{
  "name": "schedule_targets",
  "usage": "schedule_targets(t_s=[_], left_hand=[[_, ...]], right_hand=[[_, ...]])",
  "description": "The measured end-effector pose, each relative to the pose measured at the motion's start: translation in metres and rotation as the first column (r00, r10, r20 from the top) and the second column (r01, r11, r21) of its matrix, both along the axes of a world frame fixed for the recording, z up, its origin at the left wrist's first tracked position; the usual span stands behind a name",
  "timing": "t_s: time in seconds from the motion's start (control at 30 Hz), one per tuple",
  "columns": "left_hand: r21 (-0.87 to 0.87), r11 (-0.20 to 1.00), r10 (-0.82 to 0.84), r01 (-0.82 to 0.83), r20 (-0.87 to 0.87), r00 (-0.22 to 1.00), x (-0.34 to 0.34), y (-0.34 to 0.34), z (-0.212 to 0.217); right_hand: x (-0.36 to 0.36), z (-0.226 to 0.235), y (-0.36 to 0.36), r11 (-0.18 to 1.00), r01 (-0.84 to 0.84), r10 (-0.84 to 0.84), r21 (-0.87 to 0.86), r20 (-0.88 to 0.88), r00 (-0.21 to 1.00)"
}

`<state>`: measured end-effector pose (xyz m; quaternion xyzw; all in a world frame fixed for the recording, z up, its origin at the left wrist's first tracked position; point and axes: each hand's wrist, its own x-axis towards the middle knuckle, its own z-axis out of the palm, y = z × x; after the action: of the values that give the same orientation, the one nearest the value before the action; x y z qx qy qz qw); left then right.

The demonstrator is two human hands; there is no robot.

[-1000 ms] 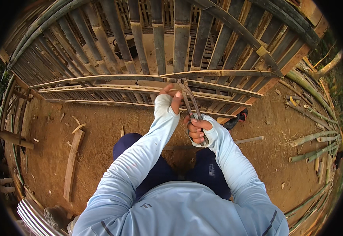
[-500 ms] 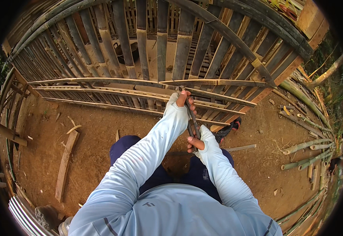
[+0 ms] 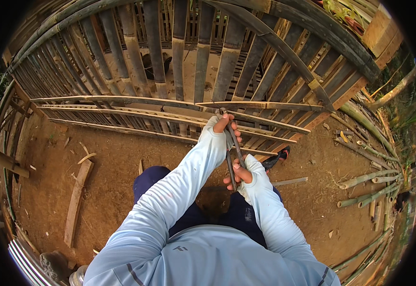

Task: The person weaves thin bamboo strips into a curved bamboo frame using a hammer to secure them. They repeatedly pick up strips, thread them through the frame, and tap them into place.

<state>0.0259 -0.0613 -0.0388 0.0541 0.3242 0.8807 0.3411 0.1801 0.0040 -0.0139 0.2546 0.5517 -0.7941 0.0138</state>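
A pair of dark metal pincers [image 3: 237, 151] is held in front of me, head pointing toward the bamboo fence and its two long handles spread slightly apart. My left hand [image 3: 223, 125] is closed around them just below the head. Lower down, my right hand [image 3: 240, 175] is closed on the handles, with its fingers curled around them. Just beyond the pincers' head runs a horizontal split-bamboo rail [image 3: 265, 105], part of the slatted bamboo fence [image 3: 203, 66]. Whether the jaws touch the rail or grip anything, I cannot make out.
A wooden plank [image 3: 78, 202] lies on the dirt ground to the left. Several green bamboo poles [image 3: 367, 178] are piled at the right. A dark shoe [image 3: 277, 159] shows by the fence's lower edge. Behind the slats sits a dark container [image 3: 153, 66].
Both hands stay on the pincers; the handles now look more spread, and the right hand has shifted slightly upward on them. The view has shifted a little.
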Motion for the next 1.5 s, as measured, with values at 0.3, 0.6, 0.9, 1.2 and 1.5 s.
schedule_targets(t_s=[0.3, 0.6, 0.9, 1.2, 1.5], left_hand=[[0.058, 0.996, 0.061, -0.062, 0.031, 0.998, 0.003, 0.009, -0.008], [-0.013, 0.996, 0.087, -0.086, 0.027, 0.996, 0.008, 0.021, -0.004], [-0.056, 0.997, -0.043, 0.054, 0.179, 0.983, -0.003, 0.006, -0.004], [-0.511, 0.778, 0.291, -0.365, -0.222, 0.931, -0.005, 0.032, -0.029], [-0.29, 0.733, 0.516, -0.615, -0.352, 0.781, -0.011, 0.068, -0.068]], right_hand=[[-0.003, -0.002, -0.005, 0.986, 0.056, -0.062, 0.157, 0.033, 0.998], [-0.02, -0.064, 0.027, 0.66, 0.003, 0.185, 0.751, -0.167, 0.968], [-0.018, -0.034, 0.008, 0.558, -0.282, 0.326, -0.781, -0.106, 0.939], [-0.007, -0.019, -0.005, 0.43, -0.205, 0.002, 0.879, 0.226, 0.974], [-0.053, -0.104, 0.023, 0.477, -0.158, -0.072, 0.865, 0.218, 0.973]])
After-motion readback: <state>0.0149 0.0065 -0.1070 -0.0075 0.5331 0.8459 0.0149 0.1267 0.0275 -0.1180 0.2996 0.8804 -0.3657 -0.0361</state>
